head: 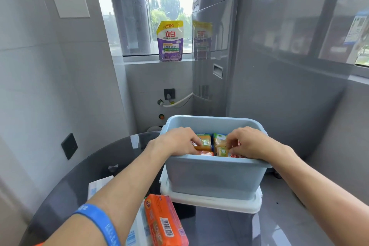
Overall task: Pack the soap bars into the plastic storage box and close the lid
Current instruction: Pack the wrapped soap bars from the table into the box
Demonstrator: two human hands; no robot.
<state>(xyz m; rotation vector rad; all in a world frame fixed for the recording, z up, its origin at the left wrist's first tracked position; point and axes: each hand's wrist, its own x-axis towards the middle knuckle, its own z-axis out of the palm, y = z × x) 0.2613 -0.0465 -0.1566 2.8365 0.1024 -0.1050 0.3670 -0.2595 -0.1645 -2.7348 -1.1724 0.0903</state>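
While both hands work inside the box, soap is left outside and the lid sits underneath.

With fingers curled narrow, the left hand (pixel 175 142) and right hand (pixel 249 143) press on the packed soap bars (pixel 211 144) in the blue storage box (pixel 215 177); whether either actually pinches a bar I cannot tell. The box stands on what looks like its white lid (pixel 215 203), near the middle of the glass table (pixel 83 173). An orange soap pack (pixel 164 221) lies at the near edge. Likely risks: bars standing proud would block the lid, and lifting the box to free the lid could tip it.
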